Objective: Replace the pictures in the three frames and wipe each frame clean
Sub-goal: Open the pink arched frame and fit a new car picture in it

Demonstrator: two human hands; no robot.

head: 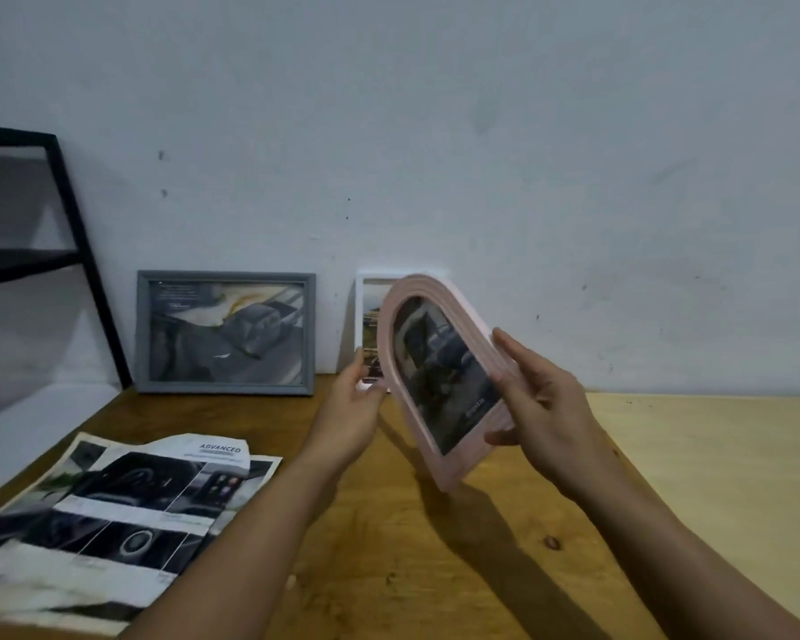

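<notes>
Pink, arch-topped frame (439, 376), held above the wooden table (666, 478) in front of the white wall (481, 131), with its picture side turned toward the camera and slightly to the left. Its long axis runs from the rounded top, up and to the left, down to the flat base at lower right, so the frame is tilted rather than upright; its lower corner hangs just over the tabletop, and contact cannot be confirmed. The right hand (541, 408) grasps the frame's right edge, thumb at the front near the base and fingers curled round the back. The left hand (352, 408) meets the left edge with nearly straight fingers, steadying rather than clasping. A dark picture already sits behind the glazing, so the step in hand is judged to be the handling of the third frame, either inspection after refitting or return to its place. Against the wall stand a grey frame (226, 332) and, partly hidden behind the pink one, a white frame (366, 288), both holding pictures. Printed brochure pages (112, 515) lie at the left of the table. No cloth is visible. The next move probably calls for righting the frame and setting its flat base down beside the white frame.
</notes>
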